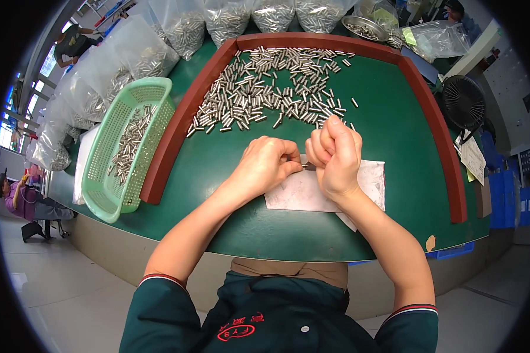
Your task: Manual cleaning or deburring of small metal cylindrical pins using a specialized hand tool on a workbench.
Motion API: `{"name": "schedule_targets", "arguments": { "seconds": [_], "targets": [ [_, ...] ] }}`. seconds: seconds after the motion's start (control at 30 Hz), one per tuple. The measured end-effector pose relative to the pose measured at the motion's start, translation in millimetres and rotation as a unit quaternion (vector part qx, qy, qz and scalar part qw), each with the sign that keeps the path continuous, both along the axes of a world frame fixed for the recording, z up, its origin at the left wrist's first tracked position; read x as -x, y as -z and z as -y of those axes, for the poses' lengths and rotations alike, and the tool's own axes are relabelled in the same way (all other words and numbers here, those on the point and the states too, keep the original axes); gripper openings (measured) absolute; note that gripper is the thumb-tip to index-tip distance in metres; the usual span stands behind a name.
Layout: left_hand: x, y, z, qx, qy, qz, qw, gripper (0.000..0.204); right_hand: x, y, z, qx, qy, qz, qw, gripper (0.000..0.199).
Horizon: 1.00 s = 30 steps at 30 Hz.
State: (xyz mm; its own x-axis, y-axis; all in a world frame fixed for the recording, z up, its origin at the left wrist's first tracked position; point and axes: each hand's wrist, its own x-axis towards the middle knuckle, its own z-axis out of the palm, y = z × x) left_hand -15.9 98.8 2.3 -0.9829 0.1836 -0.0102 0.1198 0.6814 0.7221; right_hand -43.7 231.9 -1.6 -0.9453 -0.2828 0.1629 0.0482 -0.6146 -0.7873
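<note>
My left hand [265, 165] and my right hand [337, 156] meet over a pale, stained cloth [294, 197] on the green table. A small metal piece [307, 167] shows between them, pinched at the left thumb and fingertips; its far end reaches my right fingers. My right hand is raised with its fingers curled closed, and what lies inside it is hidden. Just beyond both hands spreads a loose heap of short, shiny metal pins [241, 97].
A red-brown raised border [182, 117] frames the green table [394, 117] on three sides. At left stands a green plastic basket [94, 182] holding pins. Clear bags [185, 29] of pins line the back and left. A black fan [463, 100] stands right; people work farther off.
</note>
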Motion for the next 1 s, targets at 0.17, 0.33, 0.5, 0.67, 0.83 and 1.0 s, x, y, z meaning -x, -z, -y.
{"name": "schedule_targets", "arguments": {
  "seconds": [0.17, 0.33, 0.5, 0.67, 0.83, 1.0],
  "targets": [
    [-2.8, 3.4, -0.9, 0.055, 0.041, -0.095, 0.993, 0.011, 2.2, -9.2, 12.3, -0.064, 0.020, 0.013, 0.998, 0.041],
    [7.1, 14.4, 16.2, -0.195, 0.034, 0.092, 0.976, 0.015, 17.1, -11.8, 6.0, -0.050, -0.004, 0.105, 0.993, 0.041],
    [21.2, 20.2, 40.9, -0.657, 0.026, 0.257, 0.709, 0.008, 9.5, -1.0, -13.8, 0.011, -0.071, 0.052, 0.996, 0.043],
    [25.0, 31.7, 40.8, -0.666, 0.029, 0.210, 0.715, 0.013, 12.4, -1.0, -15.5, 0.015, -0.060, 0.071, 0.996, 0.044],
    [22.9, 31.3, 44.3, -0.667, 0.021, 0.211, 0.714, 0.011, 9.6, -3.3, -13.5, 0.017, -0.056, 0.056, 0.997, 0.043],
    [20.3, 32.3, 45.0, -0.679, 0.017, 0.209, 0.704, 0.011, 9.9, -2.8, -13.1, 0.014, -0.052, 0.065, 0.996, 0.043]
  ]
}}
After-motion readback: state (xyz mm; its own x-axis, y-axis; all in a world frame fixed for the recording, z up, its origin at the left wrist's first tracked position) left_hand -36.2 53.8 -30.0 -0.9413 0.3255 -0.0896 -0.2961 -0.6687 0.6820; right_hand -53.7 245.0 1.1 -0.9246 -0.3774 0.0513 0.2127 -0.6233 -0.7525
